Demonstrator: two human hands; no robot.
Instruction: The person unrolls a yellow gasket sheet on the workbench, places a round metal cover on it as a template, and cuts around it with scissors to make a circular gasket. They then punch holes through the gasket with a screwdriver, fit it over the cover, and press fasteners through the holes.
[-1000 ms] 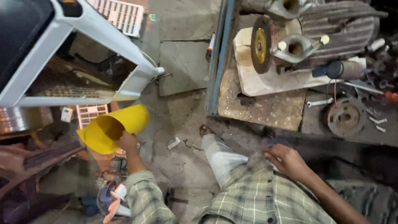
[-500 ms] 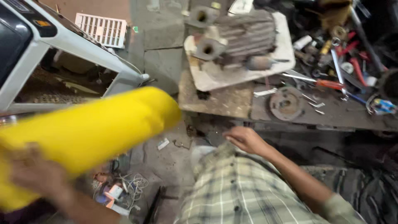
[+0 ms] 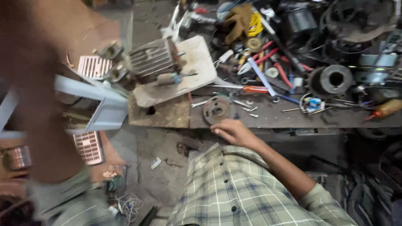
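The right hand (image 3: 234, 132) rests empty, fingers loosely curled, at the front edge of the desk (image 3: 293, 117), just below a round metal disc (image 3: 217, 109). The left hand cannot be made out; only a blurred forearm (image 3: 46, 104) shows.

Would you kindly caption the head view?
Right hand rests at the workbench edge near a round metal disc; blurred left arm raised.
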